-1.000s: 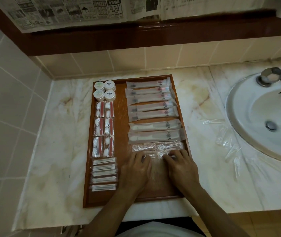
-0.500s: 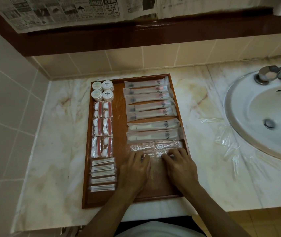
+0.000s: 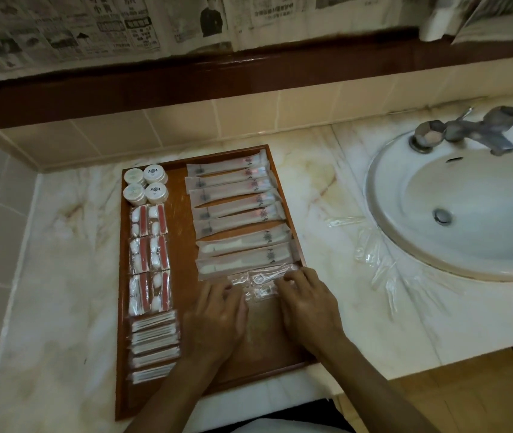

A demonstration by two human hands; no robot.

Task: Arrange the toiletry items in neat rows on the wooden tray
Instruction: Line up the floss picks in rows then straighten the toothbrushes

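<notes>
The wooden tray [image 3: 183, 239] lies on the marble counter. Its left column holds small white round jars [image 3: 146, 184], red-and-white packets [image 3: 150, 256] and cotton-swab packets [image 3: 154, 346]. Its right column holds several long frosted sachets [image 3: 236, 214] stacked in a row. Below them lie small clear plastic packets [image 3: 260, 284]. My left hand [image 3: 216, 317] and my right hand [image 3: 306, 303] rest palm down on the tray, fingertips pressing on either side of those clear packets. Neither hand lifts anything.
More clear plastic packets [image 3: 377, 267] lie loose on the counter between the tray and the white sink [image 3: 467, 210] with its metal tap [image 3: 464, 131]. A tiled wall stands at the left. Newspaper covers the ledge behind.
Both hands stay on the clear packets with only slight finger shifts; the view has tilted a little.
</notes>
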